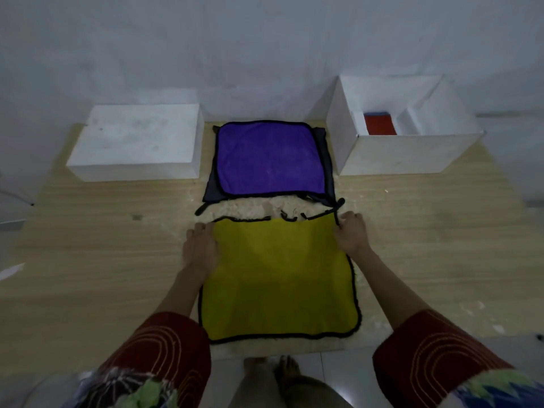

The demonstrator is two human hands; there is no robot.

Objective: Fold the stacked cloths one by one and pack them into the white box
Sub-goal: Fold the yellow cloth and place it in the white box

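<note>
At lower centre, the yellow cloth [279,278] lay flat; the left hand [200,248] and right hand [351,234], apart, each gripped a far corner. Its first fold seemed beginning; next, both corners should come evenly to the near edge.

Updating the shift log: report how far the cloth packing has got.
Done: a red cloth lies in the white box. In hand: left hand and right hand at the far corners of the unfolded yellow cloth. Left: purple cloth, dark cloth beneath it.
</note>
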